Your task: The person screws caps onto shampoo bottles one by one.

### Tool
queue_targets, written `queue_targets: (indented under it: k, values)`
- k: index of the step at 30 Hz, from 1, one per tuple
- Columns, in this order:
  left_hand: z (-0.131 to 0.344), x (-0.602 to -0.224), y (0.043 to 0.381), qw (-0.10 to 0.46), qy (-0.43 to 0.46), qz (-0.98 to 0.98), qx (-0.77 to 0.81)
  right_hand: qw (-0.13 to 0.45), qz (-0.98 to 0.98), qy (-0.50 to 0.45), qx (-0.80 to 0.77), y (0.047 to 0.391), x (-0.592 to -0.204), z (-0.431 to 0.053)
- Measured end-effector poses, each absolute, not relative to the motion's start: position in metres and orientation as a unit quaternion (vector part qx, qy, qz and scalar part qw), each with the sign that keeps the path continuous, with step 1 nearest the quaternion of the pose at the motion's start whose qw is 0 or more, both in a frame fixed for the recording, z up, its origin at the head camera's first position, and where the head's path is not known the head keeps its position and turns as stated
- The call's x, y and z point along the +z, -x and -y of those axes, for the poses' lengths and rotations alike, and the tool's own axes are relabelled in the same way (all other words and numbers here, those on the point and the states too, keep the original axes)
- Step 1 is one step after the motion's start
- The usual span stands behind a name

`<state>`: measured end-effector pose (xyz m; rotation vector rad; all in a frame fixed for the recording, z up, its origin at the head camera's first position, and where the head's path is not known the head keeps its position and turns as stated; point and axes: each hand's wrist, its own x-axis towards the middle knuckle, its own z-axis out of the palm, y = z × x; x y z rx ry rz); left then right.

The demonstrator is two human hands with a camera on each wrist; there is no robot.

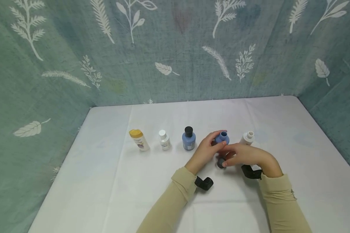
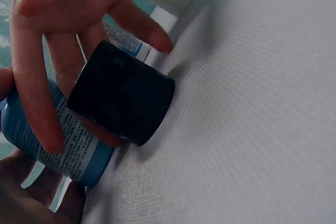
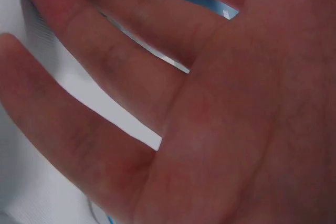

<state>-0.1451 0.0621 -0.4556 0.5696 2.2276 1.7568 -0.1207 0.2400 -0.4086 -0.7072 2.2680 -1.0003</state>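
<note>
My left hand (image 1: 205, 151) grips a blue bottle (image 1: 222, 138) whose mouth is uncovered; its label shows in the left wrist view. A black cap (image 1: 220, 162) sits on the white table in front of that bottle, and looms large as a dark cap (image 2: 123, 93) in the left wrist view. Over the cap reaches my right hand (image 1: 243, 153), thumb tip right at its edge and the other fingers extended toward the bottle. The right wrist view is filled by the right palm (image 3: 220, 114) with spread fingers. Behind the right hand stands an uncapped white bottle (image 1: 247, 138).
To the left stand a blue bottle with a black cap (image 1: 188, 138), a small white-capped bottle (image 1: 164, 140) and a yellow-capped white bottle (image 1: 139, 140). Black wrist mounts (image 1: 204, 183) jut out beside the sleeves. A leaf-patterned curtain (image 1: 175, 51) borders the white table (image 1: 105, 181).
</note>
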Motion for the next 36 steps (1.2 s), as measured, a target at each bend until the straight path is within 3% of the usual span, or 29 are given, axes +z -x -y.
queue_targets:
  k: [22,36]
  values:
    - [-0.07,-0.456,0.147,0.015,-0.108,-0.786,0.608,0.273,-0.862,0.246,-0.349,0.124,-0.413,-0.227]
    - [-0.066,-0.461,0.144,0.033,-0.105,-0.751,0.651,0.259,-0.854,0.2,-0.405,0.122,-0.392,-0.247]
